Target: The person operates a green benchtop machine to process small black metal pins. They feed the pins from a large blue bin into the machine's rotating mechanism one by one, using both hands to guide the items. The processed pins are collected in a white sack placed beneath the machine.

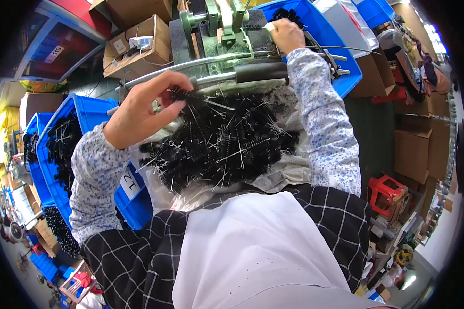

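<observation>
A heap of small black bristle brushes (227, 139) with thin twisted-wire stems, several ending in small loops, lies in front of me on pale plastic sheeting (281, 172). At the heap's far left edge my left hand (149, 108) is curled, thumb and fingertips closed round a black brush (183, 95). Farther off, my right hand (286, 37) is closed in a pinch beside a metal machine (227, 28). A dark wire brush (253, 27) sticks out leftward from its fingers toward the machine. Something white covers a fingertip of that hand; the exact grip is partly hidden.
A curved metal bar (211, 61) and a dark padded rod (260, 73) cross between heap and machine. Blue bins (90, 110) with brushes stand left; another blue bin (345, 77) is far right. A cardboard box (139, 46) sits far left, a red stool (386, 195) right.
</observation>
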